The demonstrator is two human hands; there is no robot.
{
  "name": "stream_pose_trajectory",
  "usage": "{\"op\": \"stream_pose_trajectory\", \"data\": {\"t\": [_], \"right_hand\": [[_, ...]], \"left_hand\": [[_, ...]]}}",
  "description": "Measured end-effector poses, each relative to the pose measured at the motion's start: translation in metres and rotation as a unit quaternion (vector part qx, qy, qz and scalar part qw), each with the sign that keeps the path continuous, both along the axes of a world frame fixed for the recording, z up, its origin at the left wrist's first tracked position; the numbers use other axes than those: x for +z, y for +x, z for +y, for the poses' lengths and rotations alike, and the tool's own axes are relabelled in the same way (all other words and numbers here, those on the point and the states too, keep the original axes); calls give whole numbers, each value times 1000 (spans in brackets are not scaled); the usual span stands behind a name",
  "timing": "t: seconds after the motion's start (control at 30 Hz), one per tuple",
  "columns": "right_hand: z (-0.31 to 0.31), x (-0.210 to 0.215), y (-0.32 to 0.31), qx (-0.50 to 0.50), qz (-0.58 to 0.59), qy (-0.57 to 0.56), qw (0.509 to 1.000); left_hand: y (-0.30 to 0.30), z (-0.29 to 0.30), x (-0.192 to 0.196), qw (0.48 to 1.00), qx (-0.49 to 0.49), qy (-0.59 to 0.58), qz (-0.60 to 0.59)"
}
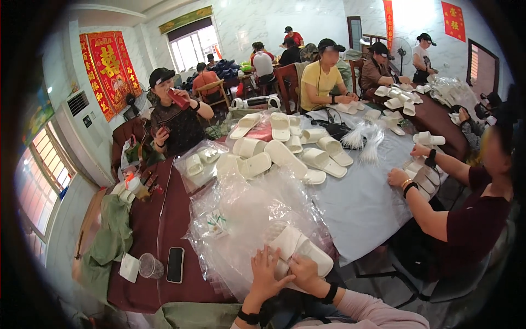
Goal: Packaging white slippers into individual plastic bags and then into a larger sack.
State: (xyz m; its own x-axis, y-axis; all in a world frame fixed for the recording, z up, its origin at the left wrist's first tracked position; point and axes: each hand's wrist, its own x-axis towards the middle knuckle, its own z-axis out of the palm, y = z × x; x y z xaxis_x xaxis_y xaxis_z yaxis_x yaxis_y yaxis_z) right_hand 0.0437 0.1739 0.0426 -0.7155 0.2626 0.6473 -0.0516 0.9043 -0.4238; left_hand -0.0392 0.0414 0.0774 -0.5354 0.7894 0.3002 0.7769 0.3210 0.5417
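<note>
Long table (361, 208), part dark maroon cloth, part pale grey-blue cloth. On it: heap of clear plastic bags (246, 219) near front, scattered white flat slippers (285, 156) mid-table, black smartphone (175, 264) w/ clear plastic cup (149, 266) just beside it at left, bundle of white plastic ties (364, 140) farther back.

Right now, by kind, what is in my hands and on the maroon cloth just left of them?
white slippers, held by left hand and right hand: 2
black smartphone: 1
clear plastic cup: 1
white folded paper: 1
Total: 5
</note>
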Motion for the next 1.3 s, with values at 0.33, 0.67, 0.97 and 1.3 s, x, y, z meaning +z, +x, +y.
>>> {"op": "stream_pose_trajectory", "data": {"t": [0.33,0.67,0.97,1.3], "right_hand": [[-13,-31,-23,-28,-120,-123,985],[-17,-105,-87,110,68,-316,940],[7,-50,-97,-100,-136,-143,975],[49,18,-86,-179,-81,-246,949]], "left_hand": [[7,-3,-13,993,-16,-24,117],[13,4,-4,994,-80,47,53],[69,11,14,979,-185,79,-27],[72,12,38,946,-318,68,-10]]}}
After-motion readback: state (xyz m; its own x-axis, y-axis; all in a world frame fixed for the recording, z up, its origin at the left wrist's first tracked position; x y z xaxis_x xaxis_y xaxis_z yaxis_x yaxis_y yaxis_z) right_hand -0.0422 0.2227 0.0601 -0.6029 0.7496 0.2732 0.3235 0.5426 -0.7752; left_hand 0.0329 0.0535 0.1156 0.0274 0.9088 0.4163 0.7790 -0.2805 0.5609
